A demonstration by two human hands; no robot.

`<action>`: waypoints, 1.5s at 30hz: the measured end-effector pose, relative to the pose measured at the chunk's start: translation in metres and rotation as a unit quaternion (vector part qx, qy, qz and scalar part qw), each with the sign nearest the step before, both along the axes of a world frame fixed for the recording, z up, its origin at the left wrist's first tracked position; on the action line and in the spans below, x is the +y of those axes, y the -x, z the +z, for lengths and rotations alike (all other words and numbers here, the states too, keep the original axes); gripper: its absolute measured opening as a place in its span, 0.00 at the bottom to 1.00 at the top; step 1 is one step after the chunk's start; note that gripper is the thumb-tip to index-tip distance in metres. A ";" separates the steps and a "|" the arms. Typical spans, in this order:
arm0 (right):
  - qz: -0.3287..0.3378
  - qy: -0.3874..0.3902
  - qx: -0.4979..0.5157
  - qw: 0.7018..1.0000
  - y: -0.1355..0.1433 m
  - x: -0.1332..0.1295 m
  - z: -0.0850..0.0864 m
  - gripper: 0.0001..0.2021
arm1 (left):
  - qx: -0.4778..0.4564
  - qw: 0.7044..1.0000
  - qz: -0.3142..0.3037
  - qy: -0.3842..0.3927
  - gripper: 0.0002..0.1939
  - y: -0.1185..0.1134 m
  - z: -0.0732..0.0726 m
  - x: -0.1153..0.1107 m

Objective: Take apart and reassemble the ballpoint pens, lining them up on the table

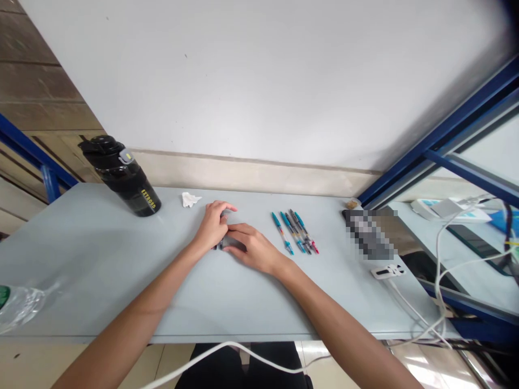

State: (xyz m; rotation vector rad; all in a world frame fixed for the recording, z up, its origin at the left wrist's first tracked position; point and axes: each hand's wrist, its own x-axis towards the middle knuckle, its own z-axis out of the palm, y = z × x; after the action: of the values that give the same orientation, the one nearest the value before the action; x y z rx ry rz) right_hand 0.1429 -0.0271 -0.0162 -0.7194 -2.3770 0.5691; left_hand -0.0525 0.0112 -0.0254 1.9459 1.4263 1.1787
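Observation:
My left hand [213, 224] rests on the table left of centre, its fingers curled round a small bunch of dark pens [221, 245]. Only their dark lower ends show below the palm; the rest is hidden by my hands. My right hand [256, 249] lies close against it from the right. Its fingers are stretched out, with the thumb apart, and the fingertips touch the left hand by the bunch. To the right, several pens with teal, grey and red parts [283, 233] lie side by side, slanting.
A black bottle [130, 181] stands at the back left, near a crumpled tissue [190, 199]. A clear plastic bottle [22, 308] lies at the left edge. On the right are a blurred dark object [371, 235], a white power strip [388, 271], cables and a blue frame [438, 127].

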 end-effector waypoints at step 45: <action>-0.140 0.379 0.417 0.814 -0.043 0.023 0.043 0.19 | 0.034 0.999 -0.006 -0.034 0.22 -0.003 0.002 0.001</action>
State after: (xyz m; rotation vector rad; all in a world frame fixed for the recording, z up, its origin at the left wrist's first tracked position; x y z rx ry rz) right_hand 0.1864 -0.0040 0.0268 -0.8719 -1.1569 1.3892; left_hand -0.0494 0.0120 -0.0237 2.0570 1.4233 1.1802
